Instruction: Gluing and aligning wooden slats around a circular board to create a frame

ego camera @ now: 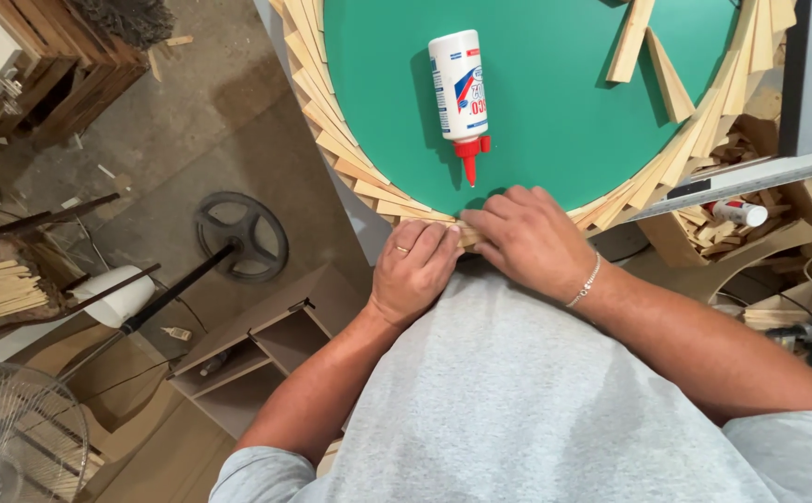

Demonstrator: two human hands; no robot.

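A round green board (pixel 555 102) lies in front of me, ringed by overlapping pale wood strips (pixel 336 140). At its near edge my left hand (pixel 412 270) and my right hand (pixel 529 237) press together on one small wood strip (pixel 468 235), mostly hidden under the fingers. My left hand wears a ring, my right wrist a thin bracelet. A white glue bottle (pixel 458 88) with a red nozzle lies on the green surface just beyond my hands, its tip pointing at them.
Two loose wood strips (pixel 653 56) lie on the board's far right. A box of wood offcuts (pixel 732 228) with a small bottle sits at the right. On the floor at left are a black wheel-shaped stand base (pixel 241 235), a fan (pixel 15 433) and a small shelf unit (pixel 257 349).
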